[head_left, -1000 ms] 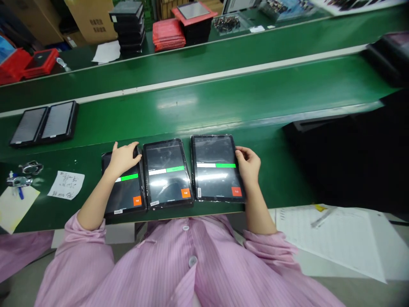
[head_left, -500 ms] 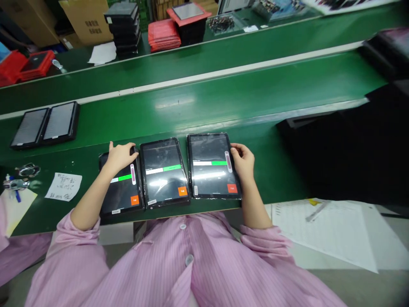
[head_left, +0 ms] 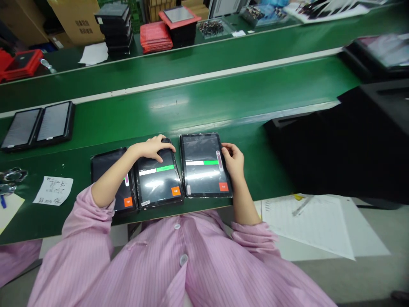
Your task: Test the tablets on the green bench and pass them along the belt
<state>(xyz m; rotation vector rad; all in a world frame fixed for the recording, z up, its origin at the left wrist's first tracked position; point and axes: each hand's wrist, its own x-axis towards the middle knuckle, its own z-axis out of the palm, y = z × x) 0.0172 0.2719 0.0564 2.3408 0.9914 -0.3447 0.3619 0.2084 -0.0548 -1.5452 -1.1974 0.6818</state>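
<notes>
Three tablets lie side by side at the bench's near edge, screens up, each with a white and green bar and a red or orange box. Over the top of the middle tablet (head_left: 159,183) reaches my left hand (head_left: 154,148), its fingers spread and the thumb apart on the screen. My left forearm covers part of the left tablet (head_left: 110,200). At the right edge of the right tablet (head_left: 204,179), my right hand (head_left: 234,162) has its fingers curled round the side, thumb near the top. The undersides of my right fingers are hidden.
A handwritten note (head_left: 53,190) lies left of the tablets. Two more tablets (head_left: 54,121) sit on the green conveyor (head_left: 198,98). A large black cover (head_left: 335,149) stands at the right. Paper sheets (head_left: 309,226) hang below the bench edge. Black and red stacks (head_left: 156,37) line the far shelf.
My left hand has moved right from the top of the left tablet to the top of the middle one. My right hand stays at the right tablet's edge. The view has shifted slightly.
</notes>
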